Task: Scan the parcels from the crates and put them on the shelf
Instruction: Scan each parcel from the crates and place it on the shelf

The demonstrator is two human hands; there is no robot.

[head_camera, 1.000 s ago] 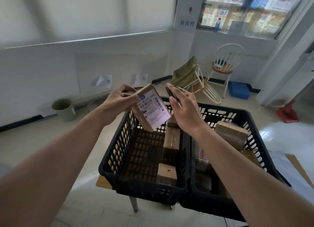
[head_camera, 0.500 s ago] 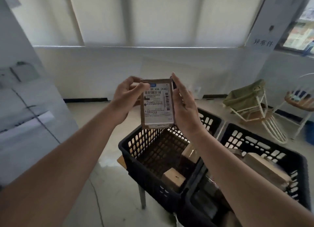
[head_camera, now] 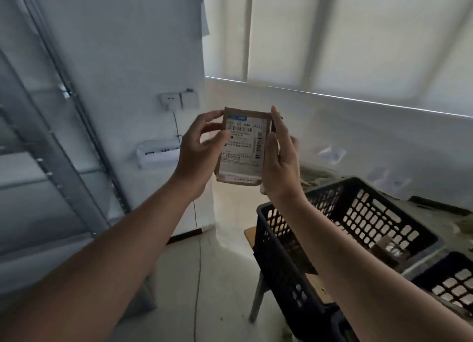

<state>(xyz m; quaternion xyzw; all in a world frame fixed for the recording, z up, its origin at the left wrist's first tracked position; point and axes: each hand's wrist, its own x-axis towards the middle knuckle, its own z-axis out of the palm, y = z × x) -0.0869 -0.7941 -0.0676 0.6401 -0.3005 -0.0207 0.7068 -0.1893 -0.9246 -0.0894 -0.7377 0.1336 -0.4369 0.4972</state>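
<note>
Parcel (head_camera: 242, 147) was held up at chest height betw. your two hands, label side facing you, upright, above and left of the crates. It was a small brown cardboard box w/ a white shipping label; barcodes and a printed code were visible, finer print too blurred to read.

Left hand (head_camera: 197, 149) gripped the parcel's left edge: thumb curled onto the label face, fingers wrapped round the upper left corner and back. Right hand (head_camera: 280, 160) lay against the right edge, fingers straight and together, pointing up, palm pressed flat to the side. A dark object (head_camera: 273, 124) showed behind your right fingers at the parcel's upper right corner; couldn't tell what it was or how it was held.

Black crate (head_camera: 358, 226), lattice-walled, sat lower right on a wooden stand w/ a metal leg. Brown box (head_camera: 385, 249) lay inside near its far right corner. Second black crate (head_camera: 450, 282) stood touching it at frame's right edge; contents not visible.

Metal shelf (head_camera: 51, 149) ran along the left, blurred. Wall sockets (head_camera: 179, 100) were mounted on the white wall behind the parcel, a cable hanging down to the floor. White blinds (head_camera: 358, 34) covered the window upper right.
</note>
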